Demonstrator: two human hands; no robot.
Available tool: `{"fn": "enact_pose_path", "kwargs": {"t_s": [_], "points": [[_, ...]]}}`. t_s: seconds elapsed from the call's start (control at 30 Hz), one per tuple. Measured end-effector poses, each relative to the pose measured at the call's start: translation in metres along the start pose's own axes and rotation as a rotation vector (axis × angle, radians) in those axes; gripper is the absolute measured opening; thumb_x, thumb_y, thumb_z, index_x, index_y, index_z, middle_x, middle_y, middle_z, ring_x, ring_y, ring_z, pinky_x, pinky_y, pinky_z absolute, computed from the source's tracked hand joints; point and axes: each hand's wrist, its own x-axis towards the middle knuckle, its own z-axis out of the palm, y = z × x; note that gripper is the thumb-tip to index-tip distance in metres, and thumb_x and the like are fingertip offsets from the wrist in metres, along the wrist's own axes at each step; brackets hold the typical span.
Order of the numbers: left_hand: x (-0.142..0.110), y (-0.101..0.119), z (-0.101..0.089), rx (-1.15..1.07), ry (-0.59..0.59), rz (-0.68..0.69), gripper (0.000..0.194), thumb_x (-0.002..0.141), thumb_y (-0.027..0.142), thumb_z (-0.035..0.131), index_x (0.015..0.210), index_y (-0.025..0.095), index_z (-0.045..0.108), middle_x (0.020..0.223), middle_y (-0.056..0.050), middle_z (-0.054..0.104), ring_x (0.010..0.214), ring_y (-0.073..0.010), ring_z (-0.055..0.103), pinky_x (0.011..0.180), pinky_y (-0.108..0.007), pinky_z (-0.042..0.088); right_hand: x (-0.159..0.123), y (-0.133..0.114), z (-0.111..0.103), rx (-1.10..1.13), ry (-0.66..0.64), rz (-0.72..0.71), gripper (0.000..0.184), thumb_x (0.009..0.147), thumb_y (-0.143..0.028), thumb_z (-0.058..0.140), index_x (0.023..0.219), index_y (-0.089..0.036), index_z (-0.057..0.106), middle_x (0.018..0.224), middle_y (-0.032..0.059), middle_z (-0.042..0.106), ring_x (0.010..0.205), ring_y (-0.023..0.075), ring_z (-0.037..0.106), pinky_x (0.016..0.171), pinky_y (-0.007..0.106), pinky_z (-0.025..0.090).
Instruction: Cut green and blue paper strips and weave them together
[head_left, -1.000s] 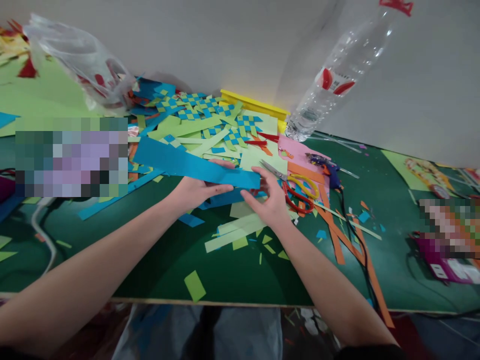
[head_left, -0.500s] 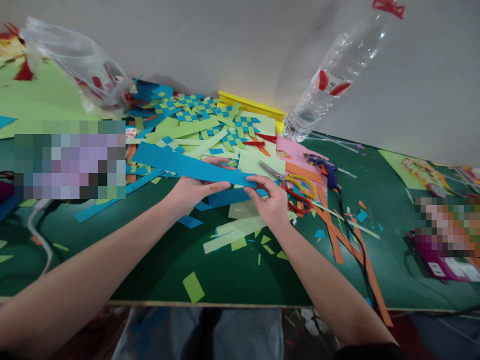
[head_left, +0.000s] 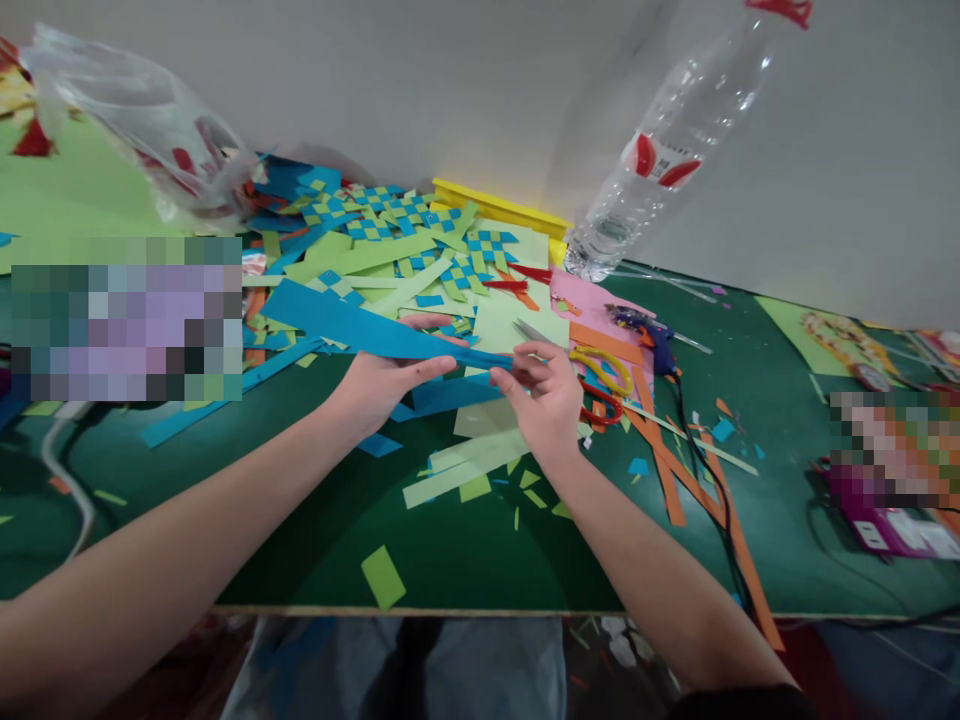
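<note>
A long blue paper strip [head_left: 345, 322] stretches between both hands above the green table. My left hand [head_left: 390, 382] is closed on its middle, thumb in front and fingers behind. At the strip's right end my right hand [head_left: 546, 395] pinches the paper, which looks creased or folded lengthwise there. Behind my right hand lie scissors [head_left: 604, 368] with yellow and red handles, partly hidden by the hand. Beyond the strip is a heap of woven blue and green paper pieces [head_left: 457, 270]. Pale green strips [head_left: 469, 462] and another blue strip [head_left: 457, 395] lie beneath the hands.
A clear plastic bottle [head_left: 660, 160] stands at the back by the wall. On the right are a glue gun [head_left: 651, 338] with a black cord, orange strips [head_left: 731, 545] and a purple box [head_left: 870, 515]. A plastic bag [head_left: 150, 130] sits at the back left. Small scraps dot the green table [head_left: 480, 560].
The fingers of my right hand have shifted and curled around the strip's right end, which now looks narrower and creased. My left hand keeps its hold.
</note>
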Motion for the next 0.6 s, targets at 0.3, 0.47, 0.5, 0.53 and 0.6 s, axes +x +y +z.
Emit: {"fn": "enact_pose_path", "kwargs": {"t_s": [0.3,0.47,0.5,0.53,0.6], "points": [[-0.0006,0.0001,0.0038,-0.102,0.049,-0.053,0.048,0.063,0.033,0.085,0.105,0.021,0.065,0.085,-0.005,0.075,0.088,-0.0257,0.072,0.091,-0.046,0.055,0.0007,-0.0008,0.0015,0.047,0.001,0.100,0.024,0.069,-0.034,0.081,0.086,-0.022,0.068,0.073,-0.0014,0.075,0.070,0.0175,0.073,0.066,0.030,0.061],[-0.0012,-0.0004,0.0053,-0.140,0.055,-0.048,0.036,0.064,0.032,0.085,0.094,0.021,0.068,0.083,-0.003,0.075,0.086,-0.0232,0.072,0.089,-0.041,0.057,0.0007,0.0003,0.0020,0.058,-0.005,0.098,0.021,0.070,-0.032,0.080,0.085,-0.022,0.069,0.072,-0.0018,0.075,0.068,0.0164,0.073,0.065,0.029,0.061],[-0.0014,0.0000,0.0056,-0.145,0.054,-0.044,0.033,0.064,0.031,0.085,0.092,0.022,0.069,0.082,-0.003,0.075,0.086,-0.0228,0.072,0.088,-0.039,0.058,0.0006,0.0004,0.0021,0.062,-0.004,0.093,0.021,0.070,-0.032,0.080,0.085,-0.022,0.069,0.072,-0.0019,0.075,0.067,0.0163,0.073,0.065,0.028,0.061],[-0.0016,0.0004,0.0059,-0.149,0.056,-0.042,0.031,0.065,0.030,0.085,0.090,0.022,0.070,0.081,-0.002,0.075,0.086,-0.0225,0.072,0.087,-0.038,0.058,0.0005,0.0004,0.0021,0.068,-0.005,0.088,0.020,0.071,-0.031,0.080,0.084,-0.022,0.069,0.072,-0.0020,0.075,0.067,0.0161,0.073,0.064,0.028,0.061],[-0.0019,0.0015,0.0063,-0.154,0.065,-0.044,0.027,0.065,0.028,0.085,0.087,0.023,0.070,0.078,-0.001,0.074,0.085,-0.0216,0.072,0.083,-0.035,0.059,0.0003,0.0005,0.0023,0.072,-0.005,0.077,0.018,0.071,-0.030,0.079,0.084,-0.022,0.069,0.071,-0.0025,0.075,0.066,0.0156,0.073,0.064,0.027,0.061]]}}
